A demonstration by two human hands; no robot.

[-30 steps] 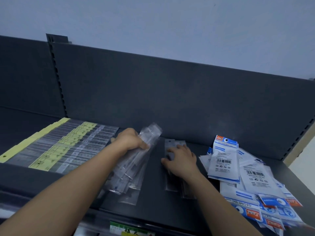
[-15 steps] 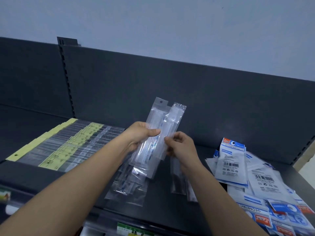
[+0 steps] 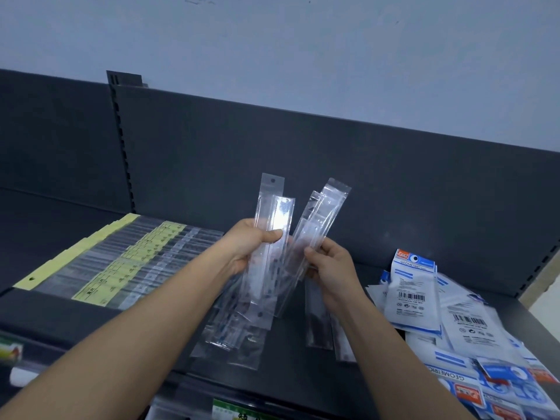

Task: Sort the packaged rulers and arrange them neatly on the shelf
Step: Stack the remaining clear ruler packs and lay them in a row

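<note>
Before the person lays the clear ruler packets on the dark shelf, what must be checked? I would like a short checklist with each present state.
1. Left hand grips the first bundle of clear plastic ruler packets: ok.
2. Right hand pinches the second bundle of clear packets: ok.
3. Packet tops level within each bundle: not ok, staggered.
4. Bundles separate at their lower ends: cannot tell.
5. Landing spot on the dark metal shelf free: not ok, loose clear packets lie under the hands.
6. Pile of white-and-blue packets kept apart: ok, on the right.
</note>
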